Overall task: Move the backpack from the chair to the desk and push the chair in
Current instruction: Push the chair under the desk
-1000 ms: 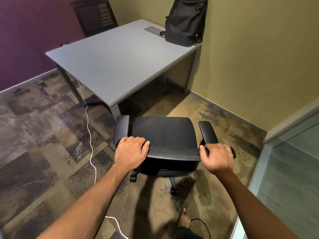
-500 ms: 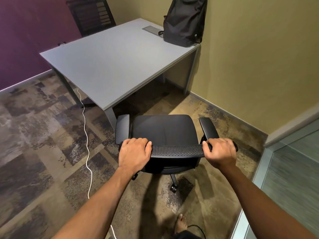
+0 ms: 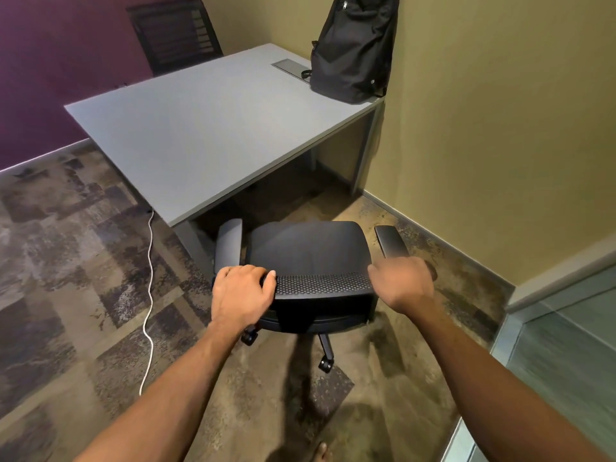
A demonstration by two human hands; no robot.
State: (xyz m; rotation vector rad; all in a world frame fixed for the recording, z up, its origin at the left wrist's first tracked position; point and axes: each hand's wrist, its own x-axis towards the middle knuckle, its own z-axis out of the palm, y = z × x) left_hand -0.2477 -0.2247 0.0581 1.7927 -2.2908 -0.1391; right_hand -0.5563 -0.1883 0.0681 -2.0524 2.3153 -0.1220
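A black backpack (image 3: pixel 353 51) stands upright on the far right corner of the grey desk (image 3: pixel 206 135), leaning against the yellow wall. The black office chair (image 3: pixel 310 255) faces the desk, its seat front near the desk's near edge and its left armrest beside the desk leg. My left hand (image 3: pixel 241 291) grips the left end of the chair's mesh backrest top. My right hand (image 3: pixel 401 283) is blurred at the right end of the backrest top, fingers curled on it.
A second black chair (image 3: pixel 176 35) stands behind the desk by the purple wall. A white cable (image 3: pixel 150 295) runs across the patterned carpet to the left. A glass partition (image 3: pixel 560 361) stands at the right. A bare foot (image 3: pixel 321 453) shows at the bottom.
The chair has rolled forward toward the desk with both hands on its backrest, and I have stepped closer. The backpack has not moved.
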